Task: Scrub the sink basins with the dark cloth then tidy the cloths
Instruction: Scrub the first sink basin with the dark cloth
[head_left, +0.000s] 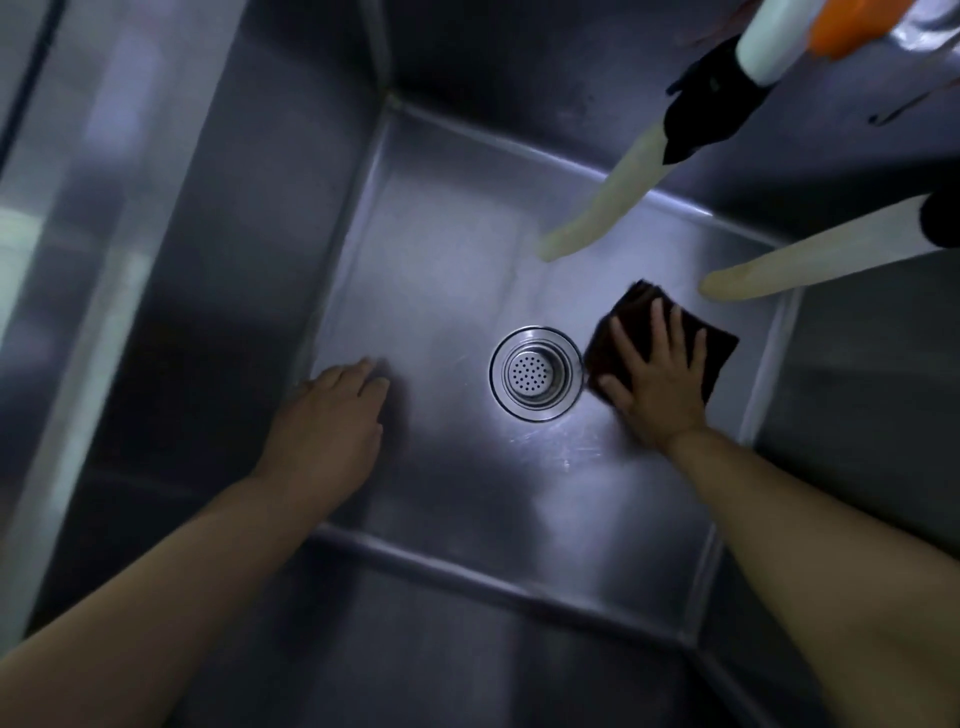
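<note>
Down at the bottom of the deep metal sink basin (447, 291), both bare hands are pressing flat on the floor of it. The right hand (657, 379) sits right of the middle of the frame, on top of the dark cloth (711, 345). Its fingers (658, 322) are spread apart and lie flat on the cloth, not curled around it. The cloth is folded into a square. Its left edge is just beside the round drain (536, 372), and its top corner is near the tip of one pale hose.

The left hand (332, 421) is at the left of the basin floor, well apart from the drain. Its fingers are close together and flat on the metal, with the tips near the seam where the floor meets the left wall.

Two pale hoses (597, 208) hang down from the upper right of the frame. Their tips end near the back right part of the floor, one of them close above the cloth. A white tube (769, 41) and something orange (852, 23) sit at the top right corner.

Bare floor lies open between the two hands, in front of the drain, and across the back left. Steep walls close the floor in on all four sides.
</note>
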